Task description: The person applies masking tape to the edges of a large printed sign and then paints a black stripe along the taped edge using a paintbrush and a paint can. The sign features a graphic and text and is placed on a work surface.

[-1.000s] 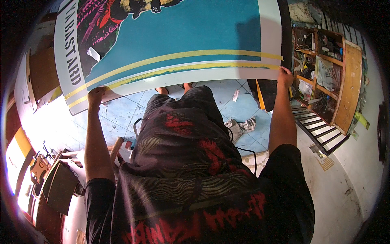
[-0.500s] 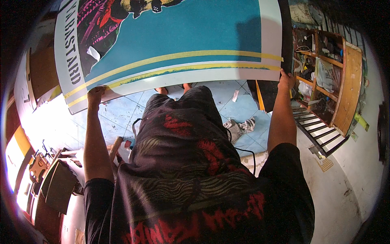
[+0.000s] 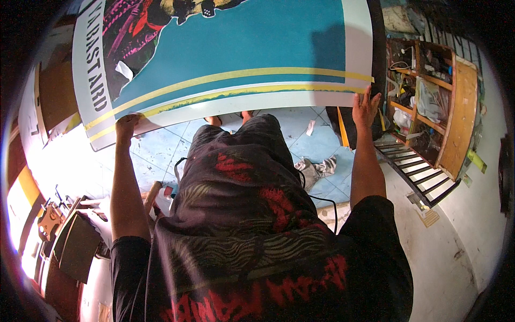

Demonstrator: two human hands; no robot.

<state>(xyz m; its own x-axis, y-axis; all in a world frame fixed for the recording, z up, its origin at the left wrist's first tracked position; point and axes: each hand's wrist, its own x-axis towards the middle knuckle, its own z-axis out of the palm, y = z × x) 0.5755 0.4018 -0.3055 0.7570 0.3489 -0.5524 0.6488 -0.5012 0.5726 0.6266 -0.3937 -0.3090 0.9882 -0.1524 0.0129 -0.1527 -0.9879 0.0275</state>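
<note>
A large painted board fills the upper view, with a teal field, a white border and part of a dark, pink and red picture. Two yellow tape strips run along its near side; the nearer one has teal paint along it. My left hand is closed around the board's near edge, left of centre, its fingertips mostly hidden. At the near right corner my right hand has its fingers stretched out and spread, the tips against the border by the nearer strip's end. A small white scrap lies on the board.
Under the board is a blue tiled floor with a crumpled grey cloth. On the right stands a wooden shelf full of odds and ends, above a black slatted rack. Cluttered tools and panels stand on the left.
My right hand has let go of the board's corner and shifted slightly left, its fingers now spread upward on the border. The left hand and the board have barely moved.
</note>
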